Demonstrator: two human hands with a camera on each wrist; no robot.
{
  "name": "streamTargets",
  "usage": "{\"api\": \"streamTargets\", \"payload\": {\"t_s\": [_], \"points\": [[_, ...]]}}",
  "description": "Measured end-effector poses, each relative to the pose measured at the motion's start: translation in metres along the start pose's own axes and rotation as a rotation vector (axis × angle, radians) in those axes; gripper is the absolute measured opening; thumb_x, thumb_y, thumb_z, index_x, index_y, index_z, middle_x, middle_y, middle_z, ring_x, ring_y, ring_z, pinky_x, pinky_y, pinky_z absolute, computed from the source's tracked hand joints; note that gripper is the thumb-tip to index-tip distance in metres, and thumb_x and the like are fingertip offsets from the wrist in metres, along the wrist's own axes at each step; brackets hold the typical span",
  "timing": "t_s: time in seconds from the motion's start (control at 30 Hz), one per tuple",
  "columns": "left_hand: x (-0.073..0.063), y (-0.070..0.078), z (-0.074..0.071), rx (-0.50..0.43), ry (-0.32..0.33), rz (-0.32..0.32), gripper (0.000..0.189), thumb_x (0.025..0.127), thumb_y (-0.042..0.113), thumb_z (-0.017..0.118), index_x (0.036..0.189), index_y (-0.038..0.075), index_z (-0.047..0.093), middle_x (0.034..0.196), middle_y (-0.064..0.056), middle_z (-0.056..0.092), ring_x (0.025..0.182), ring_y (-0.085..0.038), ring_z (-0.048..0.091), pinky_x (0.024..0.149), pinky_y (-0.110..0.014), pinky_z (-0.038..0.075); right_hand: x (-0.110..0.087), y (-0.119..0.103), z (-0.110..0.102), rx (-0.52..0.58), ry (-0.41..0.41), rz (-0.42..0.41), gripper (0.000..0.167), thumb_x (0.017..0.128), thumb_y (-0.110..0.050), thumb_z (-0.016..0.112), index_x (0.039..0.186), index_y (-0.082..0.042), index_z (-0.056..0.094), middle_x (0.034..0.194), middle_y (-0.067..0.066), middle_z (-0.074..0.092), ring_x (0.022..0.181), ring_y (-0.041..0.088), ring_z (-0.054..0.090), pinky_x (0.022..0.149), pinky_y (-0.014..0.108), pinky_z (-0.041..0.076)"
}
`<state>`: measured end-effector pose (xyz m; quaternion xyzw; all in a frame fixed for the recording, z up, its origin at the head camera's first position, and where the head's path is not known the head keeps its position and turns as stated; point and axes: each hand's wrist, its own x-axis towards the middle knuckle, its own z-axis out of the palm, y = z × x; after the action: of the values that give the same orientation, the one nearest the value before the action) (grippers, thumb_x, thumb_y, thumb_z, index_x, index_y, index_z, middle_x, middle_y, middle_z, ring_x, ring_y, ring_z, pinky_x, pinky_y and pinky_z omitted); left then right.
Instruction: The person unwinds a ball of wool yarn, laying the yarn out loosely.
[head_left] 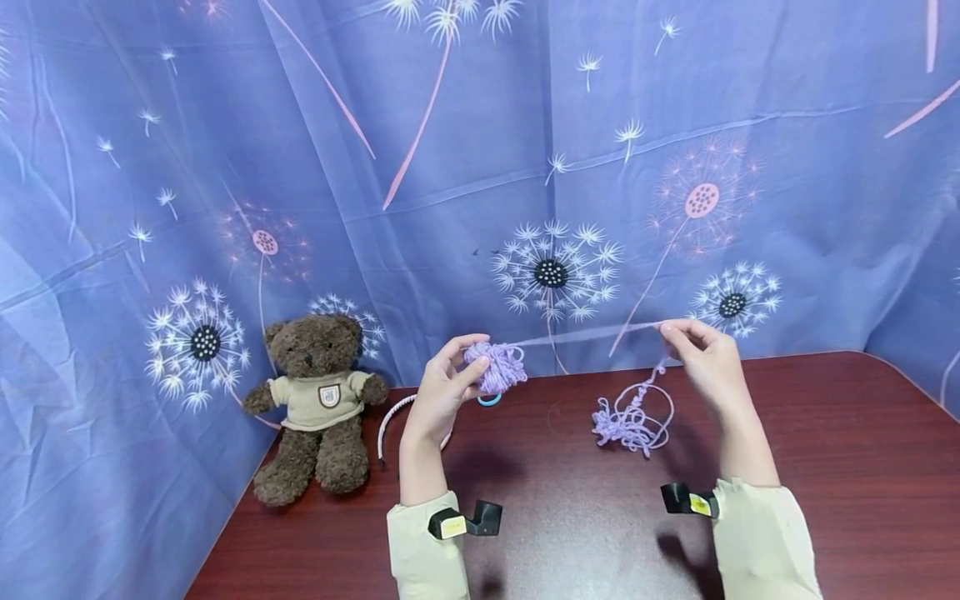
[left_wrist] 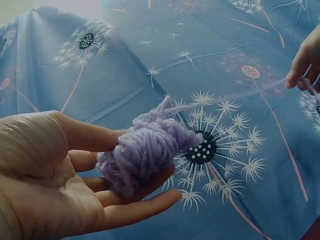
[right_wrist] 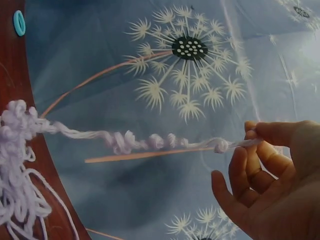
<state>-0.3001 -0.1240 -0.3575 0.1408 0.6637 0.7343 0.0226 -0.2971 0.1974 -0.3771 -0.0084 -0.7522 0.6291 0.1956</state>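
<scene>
A small ball of lilac yarn (head_left: 496,367) sits in my left hand (head_left: 444,383), gripped between thumb and fingers above the table. In the left wrist view the wound yarn (left_wrist: 145,152) shows loose loops at its upper end. From it a strand (head_left: 585,335) runs taut across to my right hand (head_left: 701,354), whose thumb and fingertips pinch it. Below the pinch, kinked yarn (right_wrist: 125,141) hangs down to a loose, curly heap of the same yarn (head_left: 626,427) on the table.
A brown teddy bear (head_left: 315,408) in a beige top sits at the table's left edge. Behind my left forearm lie a white beaded band (head_left: 386,421) and a blue ring (head_left: 489,401). A blue dandelion-print curtain (head_left: 465,167) hangs along the back of the dark red table (head_left: 570,533).
</scene>
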Motion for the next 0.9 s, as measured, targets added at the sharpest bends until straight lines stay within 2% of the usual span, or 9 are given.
{"api": "streamTargets", "payload": {"t_s": [0.17, 0.27, 0.7, 0.8, 0.9], "points": [[0.000, -0.001, -0.002, 0.014, 0.013, -0.003, 0.037, 0.094, -0.002, 0.054, 0.131, -0.004, 0.050, 0.102, 0.002, 0.056, 0.075, -0.005, 0.058, 0.070, -0.024, 0.056, 0.003, 0.000, -0.004, 0.229, 0.126, 0.040, 0.024, 0.095, -0.013, 0.061, 0.081, -0.030, 0.070, 0.073, -0.021, 0.064, 0.072, -0.008, 0.060, 0.070, 0.006, 0.051], [0.000, -0.001, -0.003, 0.032, 0.034, -0.008, 0.037, 0.094, -0.002, 0.055, 0.131, -0.005, 0.051, 0.101, 0.003, 0.057, 0.074, -0.005, 0.058, 0.069, -0.024, 0.056, 0.005, 0.001, -0.008, 0.328, 0.184, 0.061, 0.023, 0.094, -0.009, 0.062, 0.080, -0.025, 0.071, 0.072, -0.018, 0.067, 0.070, -0.005, 0.061, 0.069, 0.006, 0.052], [-0.002, -0.003, -0.011, 0.026, 0.069, 0.018, 0.036, 0.094, -0.003, 0.054, 0.130, -0.006, 0.051, 0.098, 0.002, 0.060, 0.076, -0.007, 0.061, 0.068, -0.024, 0.058, 0.009, 0.009, -0.033, 0.488, 0.406, 0.182, 0.022, 0.091, -0.003, 0.063, 0.076, -0.016, 0.072, 0.066, -0.012, 0.067, 0.059, 0.000, 0.057, 0.059, 0.009, 0.050], [-0.002, -0.002, -0.011, 0.025, 0.079, 0.019, 0.036, 0.094, -0.003, 0.054, 0.130, -0.007, 0.051, 0.098, 0.002, 0.059, 0.076, -0.007, 0.061, 0.069, -0.025, 0.058, 0.009, 0.010, -0.035, 0.483, 0.426, 0.167, 0.022, 0.091, -0.003, 0.062, 0.076, -0.016, 0.072, 0.066, -0.012, 0.067, 0.059, 0.000, 0.057, 0.058, 0.009, 0.049], [-0.001, -0.002, -0.009, 0.028, 0.079, 0.014, 0.036, 0.094, -0.002, 0.055, 0.130, -0.007, 0.051, 0.097, 0.002, 0.059, 0.076, -0.007, 0.061, 0.069, -0.025, 0.058, 0.009, 0.013, -0.034, 0.445, 0.393, 0.138, 0.023, 0.091, -0.005, 0.063, 0.076, -0.019, 0.072, 0.067, -0.014, 0.066, 0.062, -0.001, 0.058, 0.060, 0.007, 0.049]]}}
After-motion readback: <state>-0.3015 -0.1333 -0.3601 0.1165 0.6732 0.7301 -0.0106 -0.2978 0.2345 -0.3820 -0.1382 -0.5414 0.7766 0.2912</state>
